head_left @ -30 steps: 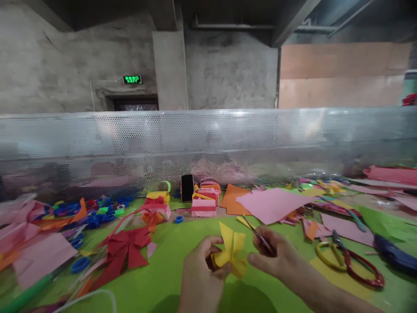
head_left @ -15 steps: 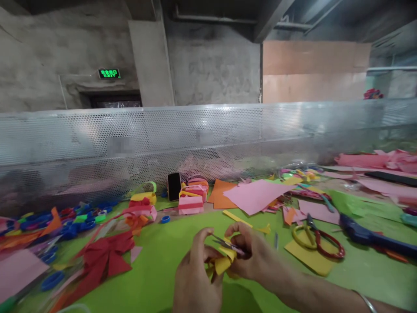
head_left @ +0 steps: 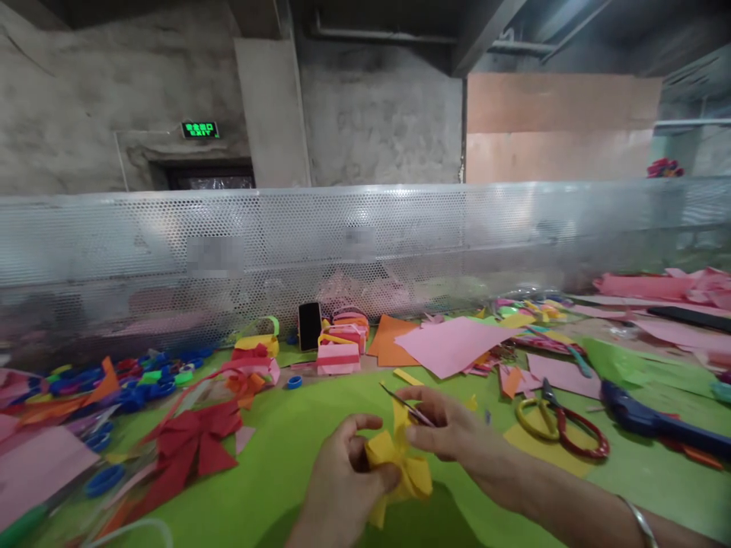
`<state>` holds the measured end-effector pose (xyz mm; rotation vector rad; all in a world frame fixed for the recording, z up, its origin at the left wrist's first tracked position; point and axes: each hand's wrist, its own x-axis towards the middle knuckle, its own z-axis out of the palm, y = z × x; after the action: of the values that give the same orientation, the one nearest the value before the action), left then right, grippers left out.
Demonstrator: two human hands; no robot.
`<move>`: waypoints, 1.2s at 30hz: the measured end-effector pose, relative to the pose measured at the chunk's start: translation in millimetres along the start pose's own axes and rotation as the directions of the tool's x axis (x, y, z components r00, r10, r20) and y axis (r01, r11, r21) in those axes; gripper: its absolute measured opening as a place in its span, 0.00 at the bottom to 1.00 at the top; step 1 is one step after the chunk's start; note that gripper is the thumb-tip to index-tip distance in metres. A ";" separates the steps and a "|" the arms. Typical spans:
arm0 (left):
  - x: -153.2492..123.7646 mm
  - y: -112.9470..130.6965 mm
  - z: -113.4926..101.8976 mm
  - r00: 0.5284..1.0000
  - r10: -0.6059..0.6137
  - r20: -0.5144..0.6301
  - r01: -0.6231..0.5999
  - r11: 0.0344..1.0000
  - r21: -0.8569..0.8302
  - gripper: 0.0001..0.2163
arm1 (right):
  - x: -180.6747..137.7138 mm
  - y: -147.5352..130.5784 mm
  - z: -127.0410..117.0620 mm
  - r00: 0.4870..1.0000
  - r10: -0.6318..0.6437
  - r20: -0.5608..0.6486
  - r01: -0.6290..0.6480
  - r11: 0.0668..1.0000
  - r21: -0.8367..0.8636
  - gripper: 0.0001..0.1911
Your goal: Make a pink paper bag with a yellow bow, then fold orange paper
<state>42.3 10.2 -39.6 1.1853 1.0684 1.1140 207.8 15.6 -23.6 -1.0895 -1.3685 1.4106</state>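
Above the green tabletop, my left hand point(head_left: 348, 476) is closed, with thumb and fingers pinching a folded yellow paper piece point(head_left: 416, 476). Its flaps spread out like a bow or petals. My right hand point(head_left: 439, 426), also closed, grips a thin pointed metal tool point(head_left: 406, 403) whose tip points up and left. The fingers of this hand are close against the paper's upper flap; whether they touch it is hard to tell. Part of the paper is hidden behind my left fingers.
Red-and-yellow-handled scissors point(head_left: 563, 426) lie on yellow paper at right, beside a dark blue tool, perhaps a glue gun point(head_left: 656, 418). A red paper bow point(head_left: 197, 445) lies left. Small pink paper bags point(head_left: 339, 358) and a phone point(head_left: 310, 327) stand before a perforated metal panel point(head_left: 343, 259).
The yellow paper has turned and its flaps now spread wider into view. My right hand with the tool has risen slightly and moved right. The view has shifted a little.
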 end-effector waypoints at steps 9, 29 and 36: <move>-7.7 10.5 -2.0 0.994 -0.094 -0.051 0.095 0.995 0.010 0.17 | 18.7 7.1 -27.2 0.981 -0.095 -0.171 0.052 0.970 -0.239 0.25; 11.9 1.6 -21.5 0.997 -0.075 -0.020 0.058 0.887 -0.458 0.30 | 29.1 6.5 -9.2 0.976 -0.168 0.142 0.216 0.616 -0.757 0.09; 1.8 19.5 -24.7 0.998 -0.042 0.043 0.057 0.883 -0.466 0.23 | 35.2 -1.6 33.0 0.966 -0.128 0.223 0.152 0.984 -0.091 0.11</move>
<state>16.7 16.3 -22.2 0.7812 0.7398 1.2231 167.3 41.8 -22.2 -0.9064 -1.6612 1.3952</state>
